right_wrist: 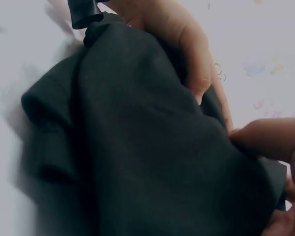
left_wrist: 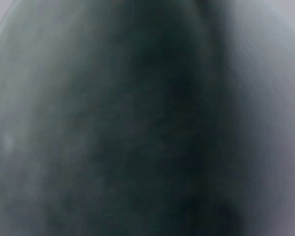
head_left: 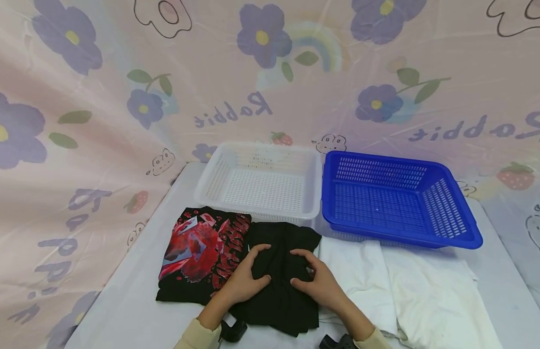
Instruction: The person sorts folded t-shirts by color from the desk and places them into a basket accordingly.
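A black folded garment [head_left: 280, 295] lies creased on the table between both hands, its kind not shown by its plain folds. My left hand [head_left: 246, 278] grips its left side, thumb and forefinger on top and the other fingers hidden. On the opposite side my right hand [head_left: 318, 281] holds it the same way. The right wrist view shows the dark cloth [right_wrist: 142, 123] bunched up, with fingertips of both hands at its edges. Blurred dark cloth [left_wrist: 113, 123] fills most of the left wrist view.
A black T-shirt with a red print [head_left: 196, 252] lies folded at left. White folded clothes [head_left: 357, 276] and a cream garment [head_left: 436, 295] lie at right. Behind stand a white basket [head_left: 315, 194] and a blue basket [head_left: 464, 213], against a patterned curtain [head_left: 296, 97].
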`<state>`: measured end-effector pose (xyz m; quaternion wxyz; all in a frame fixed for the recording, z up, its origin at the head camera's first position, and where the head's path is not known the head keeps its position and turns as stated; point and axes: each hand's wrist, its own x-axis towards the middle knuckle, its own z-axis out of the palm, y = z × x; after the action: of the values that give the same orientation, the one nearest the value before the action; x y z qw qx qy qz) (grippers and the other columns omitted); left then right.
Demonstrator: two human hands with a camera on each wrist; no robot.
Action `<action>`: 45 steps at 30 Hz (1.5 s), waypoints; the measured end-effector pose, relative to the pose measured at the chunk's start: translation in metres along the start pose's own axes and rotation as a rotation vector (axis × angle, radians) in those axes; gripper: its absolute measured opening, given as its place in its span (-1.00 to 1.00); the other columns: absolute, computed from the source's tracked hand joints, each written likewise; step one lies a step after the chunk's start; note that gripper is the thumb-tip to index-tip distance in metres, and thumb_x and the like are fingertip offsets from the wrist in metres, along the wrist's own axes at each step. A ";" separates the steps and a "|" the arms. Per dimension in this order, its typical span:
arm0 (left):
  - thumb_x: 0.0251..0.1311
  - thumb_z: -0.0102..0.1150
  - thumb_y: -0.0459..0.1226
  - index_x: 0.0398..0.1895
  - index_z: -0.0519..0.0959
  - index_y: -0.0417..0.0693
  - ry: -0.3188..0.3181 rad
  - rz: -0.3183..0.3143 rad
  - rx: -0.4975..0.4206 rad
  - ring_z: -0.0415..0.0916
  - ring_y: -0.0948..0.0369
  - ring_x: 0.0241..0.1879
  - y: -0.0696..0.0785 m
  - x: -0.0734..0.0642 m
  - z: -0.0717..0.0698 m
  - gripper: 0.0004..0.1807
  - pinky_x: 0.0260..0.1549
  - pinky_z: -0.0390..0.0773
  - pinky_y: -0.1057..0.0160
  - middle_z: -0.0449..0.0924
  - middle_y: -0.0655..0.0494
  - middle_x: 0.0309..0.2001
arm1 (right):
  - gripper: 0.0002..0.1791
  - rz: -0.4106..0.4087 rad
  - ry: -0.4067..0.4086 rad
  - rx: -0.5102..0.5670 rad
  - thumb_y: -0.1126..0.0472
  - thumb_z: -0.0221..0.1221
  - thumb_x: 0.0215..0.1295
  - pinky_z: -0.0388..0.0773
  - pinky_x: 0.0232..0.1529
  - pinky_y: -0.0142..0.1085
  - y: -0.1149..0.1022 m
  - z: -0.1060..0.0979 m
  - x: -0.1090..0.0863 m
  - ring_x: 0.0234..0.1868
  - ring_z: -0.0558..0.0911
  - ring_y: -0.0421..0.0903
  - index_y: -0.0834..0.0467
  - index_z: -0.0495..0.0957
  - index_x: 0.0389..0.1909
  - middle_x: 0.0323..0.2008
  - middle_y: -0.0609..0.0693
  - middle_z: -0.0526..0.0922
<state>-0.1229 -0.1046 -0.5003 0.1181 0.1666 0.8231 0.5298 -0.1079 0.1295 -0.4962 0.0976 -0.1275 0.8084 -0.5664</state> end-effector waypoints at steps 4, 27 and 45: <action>0.14 0.22 -0.36 0.35 0.22 0.25 0.031 0.026 -0.024 0.36 0.10 0.22 0.005 -0.003 0.000 -0.28 0.13 0.36 -0.05 0.30 0.11 0.32 | -0.34 -0.041 0.019 0.008 0.22 0.34 0.12 0.58 -0.16 -0.35 -0.006 -0.004 -0.005 -0.02 0.62 0.02 -0.01 0.36 0.26 0.13 0.14 0.54; 0.21 0.14 -0.24 0.42 0.15 0.34 -0.156 -0.072 -0.213 0.35 0.08 0.19 0.040 -0.023 -0.023 -0.28 0.10 0.36 0.07 0.17 0.06 0.42 | -0.36 -0.163 0.014 0.074 0.29 0.32 0.15 0.64 -0.24 -0.27 -0.057 -0.011 -0.030 -0.19 0.66 -0.14 0.01 0.35 0.26 0.12 0.16 0.50; 0.19 0.16 -0.39 0.42 0.17 0.24 -0.082 0.188 -0.284 0.48 0.19 0.10 0.067 -0.017 -0.036 -0.25 0.04 0.50 0.28 0.33 0.01 0.30 | -0.36 -0.328 -0.012 0.024 0.37 0.28 0.17 0.67 -0.30 -0.24 -0.089 -0.039 -0.027 -0.18 0.68 -0.06 0.08 0.32 0.28 -0.05 0.19 0.53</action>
<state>-0.1104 -0.1154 -0.4242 0.1237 0.2461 0.7153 0.6423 -0.0851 0.1439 -0.3986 0.0101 -0.2598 0.7692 -0.5838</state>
